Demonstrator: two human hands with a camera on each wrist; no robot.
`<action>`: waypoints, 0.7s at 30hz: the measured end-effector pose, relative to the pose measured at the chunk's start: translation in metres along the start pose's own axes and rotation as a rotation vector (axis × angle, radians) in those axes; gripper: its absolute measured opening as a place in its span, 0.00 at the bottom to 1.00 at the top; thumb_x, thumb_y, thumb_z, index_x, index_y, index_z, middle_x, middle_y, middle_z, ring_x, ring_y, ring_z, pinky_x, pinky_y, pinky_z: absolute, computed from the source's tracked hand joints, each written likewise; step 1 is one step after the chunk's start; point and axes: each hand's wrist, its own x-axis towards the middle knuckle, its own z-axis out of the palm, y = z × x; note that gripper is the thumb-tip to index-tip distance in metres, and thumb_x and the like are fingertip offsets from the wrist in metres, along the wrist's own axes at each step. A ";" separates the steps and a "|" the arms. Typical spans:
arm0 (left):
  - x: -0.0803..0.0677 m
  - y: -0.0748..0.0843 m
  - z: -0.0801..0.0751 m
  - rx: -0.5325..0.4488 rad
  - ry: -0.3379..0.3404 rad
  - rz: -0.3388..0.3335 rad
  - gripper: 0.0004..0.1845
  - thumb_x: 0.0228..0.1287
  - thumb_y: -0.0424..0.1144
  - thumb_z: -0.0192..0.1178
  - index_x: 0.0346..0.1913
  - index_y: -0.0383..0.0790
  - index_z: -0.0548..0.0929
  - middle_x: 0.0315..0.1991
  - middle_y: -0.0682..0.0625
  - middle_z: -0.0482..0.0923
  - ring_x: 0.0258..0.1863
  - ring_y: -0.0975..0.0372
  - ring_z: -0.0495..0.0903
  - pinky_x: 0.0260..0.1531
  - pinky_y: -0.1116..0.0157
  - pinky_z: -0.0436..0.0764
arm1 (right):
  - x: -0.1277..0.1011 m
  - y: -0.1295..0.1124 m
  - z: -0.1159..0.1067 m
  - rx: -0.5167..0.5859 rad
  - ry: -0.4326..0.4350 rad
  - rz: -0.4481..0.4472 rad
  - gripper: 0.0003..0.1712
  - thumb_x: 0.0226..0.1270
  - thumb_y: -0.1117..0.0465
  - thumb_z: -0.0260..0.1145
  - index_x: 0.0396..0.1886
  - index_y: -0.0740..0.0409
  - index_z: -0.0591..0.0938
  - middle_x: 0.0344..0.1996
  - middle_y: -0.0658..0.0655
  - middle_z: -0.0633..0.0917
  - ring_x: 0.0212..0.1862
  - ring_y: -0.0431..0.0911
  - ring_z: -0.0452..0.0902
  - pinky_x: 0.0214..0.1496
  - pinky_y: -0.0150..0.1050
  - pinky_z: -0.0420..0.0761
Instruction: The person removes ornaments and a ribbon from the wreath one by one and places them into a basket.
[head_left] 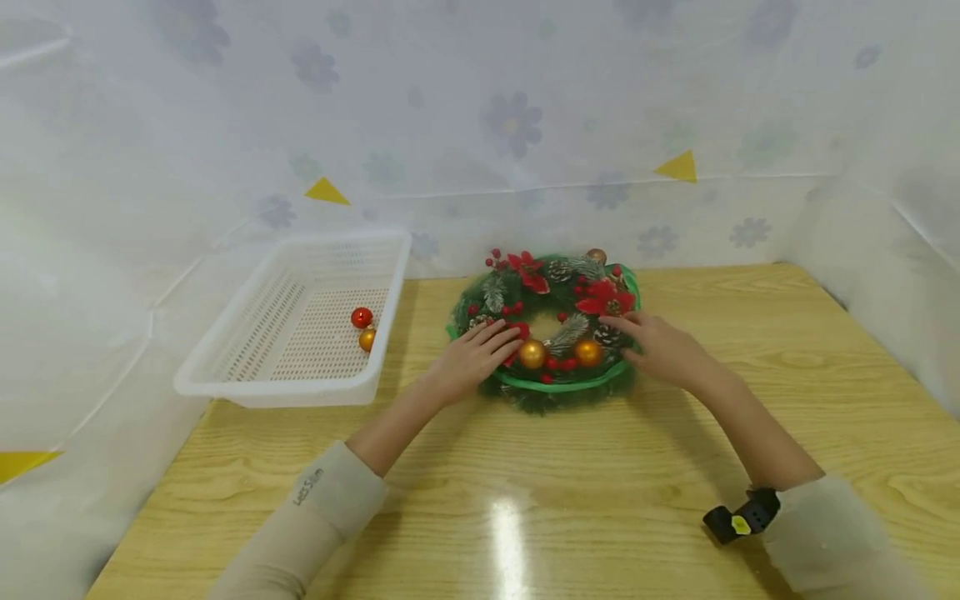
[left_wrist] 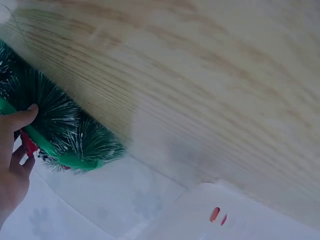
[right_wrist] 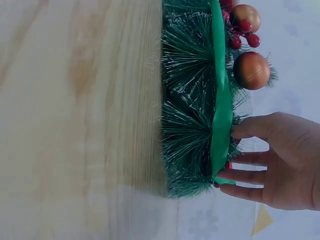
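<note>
A green Christmas wreath (head_left: 545,329) with red flowers, pine cones, berries and gold balls lies flat on the wooden table (head_left: 525,500). My left hand (head_left: 474,358) rests on its near left part, fingers straight, thumb (left_wrist: 22,119) against the green ribbon (left_wrist: 47,146). My right hand (head_left: 660,348) lies on the near right part with straight fingers touching the ribbon (right_wrist: 221,110). Two gold balls (head_left: 532,354) sit between my hands; the right wrist view shows one gold ball (right_wrist: 251,70) on the wreath (right_wrist: 192,100).
A white perforated basket (head_left: 300,325) stands left of the wreath, overhanging the table's left edge, with a red ball (head_left: 362,317) and a gold ball (head_left: 367,339) inside. Flowered sheeting walls the back and sides. A black band (head_left: 742,517) circles my right wrist.
</note>
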 end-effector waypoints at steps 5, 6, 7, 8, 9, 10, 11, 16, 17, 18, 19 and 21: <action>-0.001 -0.007 0.002 0.007 -0.009 -0.010 0.36 0.59 0.26 0.59 0.70 0.38 0.57 0.69 0.45 0.52 0.67 0.52 0.51 0.65 0.58 0.51 | -0.005 -0.009 0.002 -0.011 -0.001 0.017 0.33 0.63 0.65 0.61 0.67 0.58 0.63 0.55 0.73 0.67 0.51 0.66 0.67 0.30 0.50 0.77; -0.001 -0.008 0.003 0.000 -0.007 -0.011 0.36 0.59 0.26 0.59 0.69 0.38 0.57 0.69 0.45 0.52 0.67 0.52 0.51 0.65 0.58 0.51 | -0.005 -0.011 0.002 -0.012 -0.004 0.021 0.33 0.63 0.65 0.61 0.68 0.58 0.63 0.56 0.73 0.67 0.51 0.66 0.67 0.31 0.50 0.77; -0.001 -0.010 0.003 -0.007 -0.005 -0.012 0.36 0.58 0.25 0.59 0.69 0.38 0.58 0.69 0.45 0.52 0.67 0.52 0.51 0.65 0.57 0.52 | -0.006 -0.013 0.002 -0.012 -0.007 0.026 0.33 0.63 0.64 0.60 0.68 0.58 0.63 0.56 0.72 0.67 0.52 0.66 0.67 0.32 0.51 0.77; -0.001 -0.011 0.003 -0.012 -0.002 -0.012 0.36 0.58 0.25 0.59 0.69 0.38 0.58 0.69 0.45 0.53 0.67 0.52 0.51 0.64 0.57 0.52 | -0.006 -0.014 0.002 -0.011 -0.010 0.028 0.33 0.64 0.64 0.60 0.68 0.58 0.62 0.56 0.72 0.66 0.52 0.66 0.67 0.32 0.52 0.77; -0.001 -0.012 0.003 -0.018 0.003 -0.012 0.36 0.58 0.24 0.59 0.69 0.38 0.58 0.69 0.45 0.53 0.67 0.52 0.52 0.64 0.57 0.53 | -0.006 -0.015 0.001 -0.009 -0.010 0.030 0.33 0.64 0.64 0.60 0.68 0.58 0.62 0.56 0.72 0.66 0.52 0.67 0.66 0.33 0.53 0.77; -0.002 -0.013 0.003 -0.022 0.008 -0.011 0.36 0.58 0.24 0.59 0.69 0.38 0.59 0.69 0.45 0.53 0.67 0.52 0.52 0.64 0.57 0.53 | -0.006 -0.016 0.001 -0.008 -0.011 0.033 0.33 0.64 0.63 0.60 0.68 0.58 0.62 0.56 0.72 0.66 0.52 0.67 0.66 0.34 0.54 0.77; -0.002 -0.014 0.003 -0.024 0.009 -0.012 0.36 0.58 0.24 0.59 0.69 0.38 0.59 0.69 0.45 0.53 0.67 0.52 0.52 0.64 0.57 0.54 | -0.006 -0.017 0.001 -0.005 -0.011 0.035 0.33 0.64 0.63 0.60 0.68 0.58 0.62 0.56 0.71 0.66 0.52 0.67 0.66 0.33 0.54 0.77; -0.002 -0.017 0.002 -0.113 0.018 -0.020 0.33 0.61 0.27 0.57 0.69 0.36 0.58 0.68 0.44 0.54 0.67 0.51 0.52 0.64 0.57 0.53 | -0.005 -0.020 0.000 0.011 -0.011 0.045 0.32 0.65 0.62 0.59 0.68 0.58 0.63 0.57 0.71 0.66 0.53 0.67 0.65 0.34 0.54 0.77; -0.002 -0.017 0.002 -0.150 0.022 -0.024 0.33 0.62 0.28 0.56 0.69 0.36 0.58 0.68 0.44 0.55 0.67 0.51 0.52 0.64 0.57 0.52 | -0.005 -0.020 0.000 0.016 -0.011 0.047 0.32 0.65 0.62 0.59 0.68 0.58 0.63 0.57 0.71 0.66 0.53 0.67 0.65 0.33 0.54 0.76; -0.002 -0.017 0.000 -0.194 0.029 -0.028 0.32 0.62 0.29 0.55 0.69 0.36 0.58 0.68 0.44 0.55 0.67 0.51 0.53 0.64 0.56 0.52 | -0.005 -0.020 0.000 0.020 -0.012 0.049 0.32 0.65 0.62 0.59 0.68 0.58 0.63 0.57 0.71 0.66 0.53 0.67 0.65 0.34 0.55 0.76; -0.001 -0.018 -0.001 -0.244 0.036 -0.035 0.32 0.61 0.30 0.55 0.68 0.35 0.59 0.67 0.43 0.56 0.66 0.51 0.53 0.65 0.56 0.52 | -0.004 -0.020 0.000 0.025 -0.013 0.050 0.32 0.65 0.62 0.59 0.68 0.58 0.63 0.57 0.71 0.66 0.53 0.67 0.65 0.34 0.55 0.76; -0.001 -0.018 -0.005 -0.334 0.060 -0.054 0.31 0.59 0.31 0.54 0.67 0.35 0.61 0.66 0.43 0.59 0.66 0.51 0.55 0.65 0.57 0.52 | -0.004 -0.020 0.000 0.032 -0.014 0.052 0.32 0.65 0.62 0.59 0.68 0.58 0.62 0.57 0.71 0.65 0.53 0.68 0.65 0.33 0.55 0.76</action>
